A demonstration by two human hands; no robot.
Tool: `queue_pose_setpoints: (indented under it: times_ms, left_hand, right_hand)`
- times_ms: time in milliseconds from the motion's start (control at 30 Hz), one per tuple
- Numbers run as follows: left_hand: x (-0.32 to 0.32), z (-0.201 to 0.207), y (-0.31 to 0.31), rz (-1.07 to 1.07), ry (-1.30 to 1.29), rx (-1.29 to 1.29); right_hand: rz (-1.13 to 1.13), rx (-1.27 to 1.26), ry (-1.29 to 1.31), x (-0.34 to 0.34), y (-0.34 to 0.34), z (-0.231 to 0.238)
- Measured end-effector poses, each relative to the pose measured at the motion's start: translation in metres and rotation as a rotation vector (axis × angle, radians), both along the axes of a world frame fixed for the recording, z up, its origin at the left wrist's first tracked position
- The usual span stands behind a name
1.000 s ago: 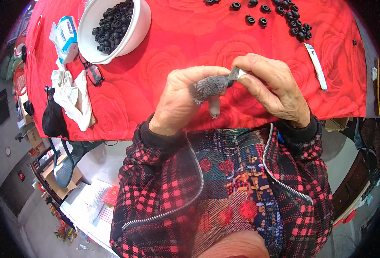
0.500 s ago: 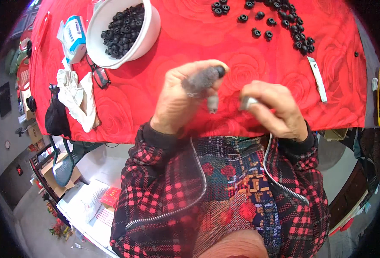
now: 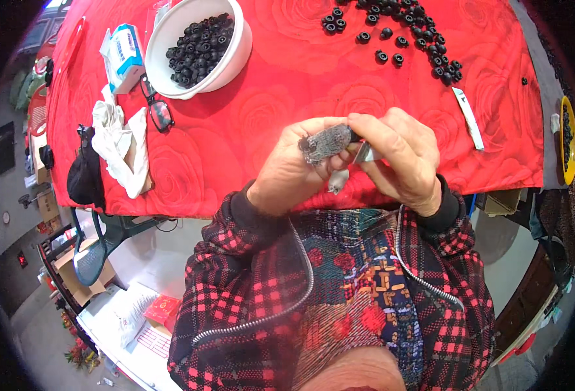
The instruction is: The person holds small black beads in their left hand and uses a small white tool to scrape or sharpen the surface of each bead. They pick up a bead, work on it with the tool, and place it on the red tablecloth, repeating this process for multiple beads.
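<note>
My left hand (image 3: 286,163) is closed around a small black ring-like part (image 3: 354,135), mostly hidden by fingers. A grey fuzzy cover (image 3: 326,143) sits over my left thumb, and a pale wrap (image 3: 337,181) is on a fingertip below it. My right hand (image 3: 401,153) pinches a small flat metal blade (image 3: 364,154) right beside the black part. Its fingertips touch or nearly touch the part. Beyond my hands, many similar black parts (image 3: 401,42) lie loose on the red tablecloth (image 3: 268,85).
A white bowl (image 3: 238,58) of black parts stands at the back left. Near it are a blue-and-white box (image 3: 126,58), eyeglasses (image 3: 160,114), white cloth (image 3: 119,146) and a black cloth item (image 3: 84,174). At right lie a white strip (image 3: 468,118) and, farther off, a yellow tray (image 3: 567,179).
My right hand has moved left, bringing the blade up against the black part. My left hand has shifted right and slightly nearer to me. The whole view has turned a little.
</note>
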State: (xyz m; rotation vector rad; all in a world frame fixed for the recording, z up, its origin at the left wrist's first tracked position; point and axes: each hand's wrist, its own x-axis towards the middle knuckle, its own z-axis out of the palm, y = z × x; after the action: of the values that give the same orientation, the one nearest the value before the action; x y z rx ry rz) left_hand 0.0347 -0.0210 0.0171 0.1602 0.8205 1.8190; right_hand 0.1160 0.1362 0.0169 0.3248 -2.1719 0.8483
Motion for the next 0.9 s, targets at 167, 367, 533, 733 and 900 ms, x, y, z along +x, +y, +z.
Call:
queue_pose_setpoints:
  times_ms: [167,367,533,733,900]
  left_hand:
    - [0.005,-0.001,-0.002,0.008,-0.228,0.046]
    - [0.008,0.004,-0.003,0.075,0.076,0.041]
    - [0.002,0.012,-0.008,0.127,0.23,0.007]
    - [0.006,0.017,-0.004,0.12,0.316,-0.049]
    - [0.006,0.016,-0.003,0.118,0.317,-0.053]
  right_hand:
    - [-0.057,0.047,0.059,0.006,-0.006,0.004]
    - [-0.029,0.055,0.036,0.014,-0.006,0.003]
    - [0.064,-0.221,-0.227,0.02,-0.004,0.026]
    - [0.002,-0.268,-0.377,0.015,0.002,0.028]
    - [0.024,-0.241,-0.353,0.011,0.004,0.023]
